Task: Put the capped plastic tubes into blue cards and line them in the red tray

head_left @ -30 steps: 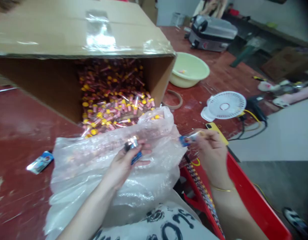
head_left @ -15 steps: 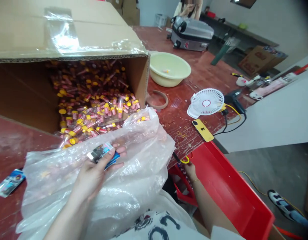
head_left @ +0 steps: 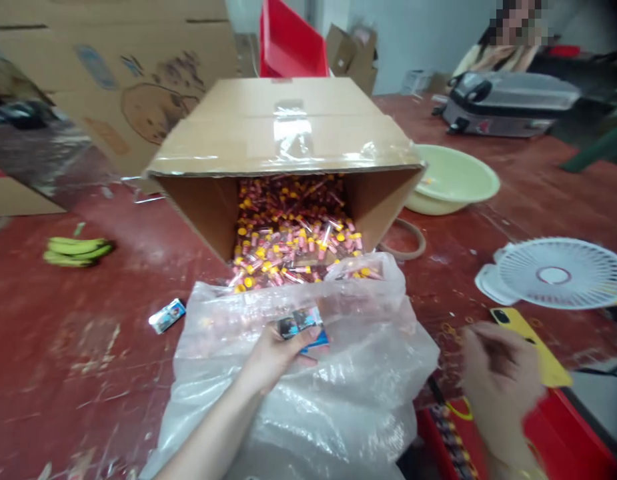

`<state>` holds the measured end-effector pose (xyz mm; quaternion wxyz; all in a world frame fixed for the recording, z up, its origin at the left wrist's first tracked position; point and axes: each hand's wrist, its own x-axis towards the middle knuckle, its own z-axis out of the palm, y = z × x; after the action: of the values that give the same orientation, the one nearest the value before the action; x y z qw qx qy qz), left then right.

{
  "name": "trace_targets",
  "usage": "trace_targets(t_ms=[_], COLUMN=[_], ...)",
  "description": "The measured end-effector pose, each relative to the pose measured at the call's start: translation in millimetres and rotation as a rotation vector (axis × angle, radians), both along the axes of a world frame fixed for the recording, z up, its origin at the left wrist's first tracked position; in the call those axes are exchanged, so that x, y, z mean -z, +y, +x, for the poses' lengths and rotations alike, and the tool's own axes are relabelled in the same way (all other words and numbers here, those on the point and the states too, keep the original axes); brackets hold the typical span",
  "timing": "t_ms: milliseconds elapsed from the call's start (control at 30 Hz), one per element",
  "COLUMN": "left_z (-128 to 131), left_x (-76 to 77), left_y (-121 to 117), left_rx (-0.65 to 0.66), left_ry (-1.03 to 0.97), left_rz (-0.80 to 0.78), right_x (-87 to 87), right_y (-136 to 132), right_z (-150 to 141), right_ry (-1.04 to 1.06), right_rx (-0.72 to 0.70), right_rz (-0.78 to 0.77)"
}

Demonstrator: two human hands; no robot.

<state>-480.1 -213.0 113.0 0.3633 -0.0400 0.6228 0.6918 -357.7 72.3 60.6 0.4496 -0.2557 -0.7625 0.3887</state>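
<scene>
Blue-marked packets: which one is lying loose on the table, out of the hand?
The single packet on the red table, just left of the translucent plastic; the other packets are held in the left hand.

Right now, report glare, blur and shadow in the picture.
Head view: the right hand is blurred; clear packing tape on the cardboard box glares white; the plastic bag shines in patches; shadow darkens the box's interior; the top-right corner is dark.
</scene>
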Motion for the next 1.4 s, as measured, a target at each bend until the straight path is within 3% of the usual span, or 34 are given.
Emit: trace_targets(t_ms=[67, 133, 233, 333, 467, 633, 733, 867, 1100, 1167, 1333, 1400], left_z=[1, 5, 9, 9, 5, 0, -2, -2, -2, -1, 4, 6], left_x=[-1.5, -4.6, -9.5, -11.4, -9.3, -4.1, -1.6, -0.9, -2.2, -1.7, -2.1, -3.9], left_y=[-5, -9, -16, -21, -22, -12, -5, -1, -2, -2, 0, 2], left_rx=[0.012, 0.008, -0.035, -0.086, -0.096, -0.03, 0.001, 0.019, -0.005, -0.01, -0.047, -0.048], left_ry=[0.007, 0.01, 0.023, 0.03, 0.015, -0.005, 0.033, 0.078, 0.122, 0.132, 0.041, 0.0], left_rz=[0.04, 0.052, 0.017, -0.012, 0.03, 0.114, 0.111, 0.148, 0.14, 0.142, 0.159, 0.174], right_x=[-27.5, -39.7, -30.1, -11.3, -13.5, -55.5, -75.9, -89.1, -104.2, -99.7, -72.7, -64.9], right_y=[-48, -99, -157, -178, -157, -107, -91, -88, -96, -97, -97, -97], right_z=[-77, -146, -215, -239, -230, -173, -135, -114, -118, -120, -127, -128], right_ry=[-0.125, -0.352, -0.466, -0.479, -0.392, -0.199, -0.103, -0.045, -0.092, -0.176, -0.226, -0.201], right_rx=[-0.453, -0.798, -0.974, -1.037, -1.045, -1.044, -1.058, -1.04, -1.175, -1.208, -1.176, -1.176], right_rz=[0.084, 0.129, 0.139, 0.117, 0.016, -0.156, -0.188, -0.049, 0.316, 0.233, -0.367, -0.503])
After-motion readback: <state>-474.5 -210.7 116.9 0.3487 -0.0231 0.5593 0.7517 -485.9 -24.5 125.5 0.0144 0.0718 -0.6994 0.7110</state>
